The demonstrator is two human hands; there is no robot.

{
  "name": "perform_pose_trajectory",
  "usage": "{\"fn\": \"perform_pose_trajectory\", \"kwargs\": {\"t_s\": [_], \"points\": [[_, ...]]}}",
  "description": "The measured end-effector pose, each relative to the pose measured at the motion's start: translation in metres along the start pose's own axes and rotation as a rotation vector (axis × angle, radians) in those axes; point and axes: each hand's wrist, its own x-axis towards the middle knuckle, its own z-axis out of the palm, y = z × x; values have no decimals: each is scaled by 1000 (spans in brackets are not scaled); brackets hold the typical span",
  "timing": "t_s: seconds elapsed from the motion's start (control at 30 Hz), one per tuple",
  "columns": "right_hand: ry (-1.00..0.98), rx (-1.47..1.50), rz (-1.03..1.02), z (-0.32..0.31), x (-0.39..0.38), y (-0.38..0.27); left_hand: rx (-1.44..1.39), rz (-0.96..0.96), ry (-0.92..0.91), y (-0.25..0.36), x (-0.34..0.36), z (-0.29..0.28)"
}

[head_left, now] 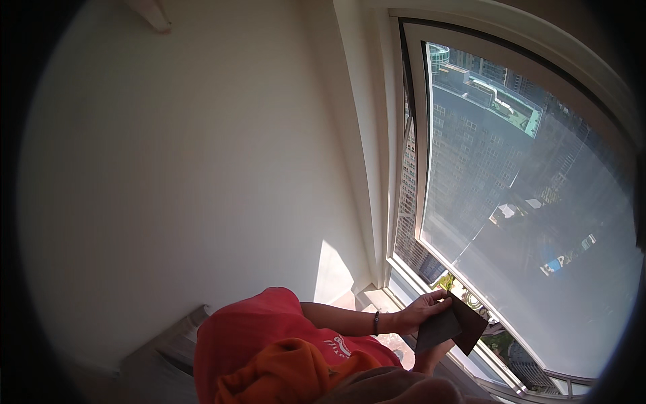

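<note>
My left hand (425, 311), with a bracelet at the wrist, is closed on two dark, thin, square pieces (471, 322) that overlap, their material unclear, its thumb over their upper edge. My right hand (434, 353) is mostly behind the pieces, so its fingers are hidden. Both hands are beside the opened window sash (420, 168). My red shirt (249, 316) and an orange cloth (282, 367) fill the lower middle.
A white wall (175, 161) rises on the left, with a pinkish shape (151, 13) at the top, too partial to name. The window frame (373, 168) stands on the right; tall buildings (484, 101) show far below through glass. A grey ledge (161, 343) lies lower left.
</note>
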Motion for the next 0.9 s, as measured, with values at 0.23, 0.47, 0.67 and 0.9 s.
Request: {"fn": "perform_pose_trajectory", "kwargs": {"t_s": [0.23, 0.47, 0.67, 0.9], "points": [[-184, 431, 372, -1, -7, -12, -62, 55, 261, -23, -36, -16], [-328, 686, 646, 10, -17, 11, 1, 190, 482, -34, -68, -21], [-622, 257, 316, 12, -14, 29, -20, 264, 547, -27, -75, -10], [-547, 572, 581, 28, -6, 5, 22, 326, 560, -14, -86, -1]]}}
